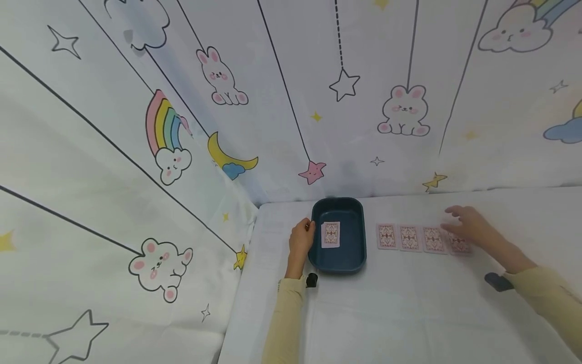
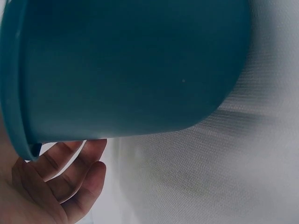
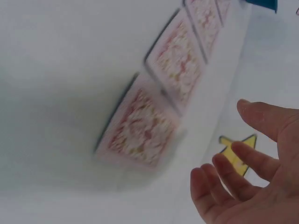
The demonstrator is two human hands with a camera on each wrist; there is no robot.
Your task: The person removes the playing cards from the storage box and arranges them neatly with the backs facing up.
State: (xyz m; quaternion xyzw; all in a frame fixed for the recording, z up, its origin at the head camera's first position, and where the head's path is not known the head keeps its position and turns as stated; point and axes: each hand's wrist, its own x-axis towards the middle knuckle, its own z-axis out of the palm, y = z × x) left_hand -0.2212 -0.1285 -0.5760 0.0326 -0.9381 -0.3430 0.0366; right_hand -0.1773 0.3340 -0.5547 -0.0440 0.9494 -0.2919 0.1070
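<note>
A dark teal tray (image 1: 337, 262) stands on the white cloth with a small pile of face-down playing cards (image 1: 331, 234) inside. At its left side, my left hand (image 1: 302, 237) grips the rim; the left wrist view shows the fingers bent against the outer wall, the thumb hidden. To the right lies a row of several face-down cards (image 1: 409, 238) with red patterned backs. My right hand (image 1: 470, 226) hovers over the far right card (image 3: 140, 126), partly covering it in the head view. Its fingers are spread and loosely bent, with nothing in them.
A white cloth (image 1: 391, 313) covers the table. Behind and to the left hang white sheets (image 1: 291, 101) printed with rabbits, stars and rainbows. Dark wrist devices (image 1: 498, 282) sit at both sleeves.
</note>
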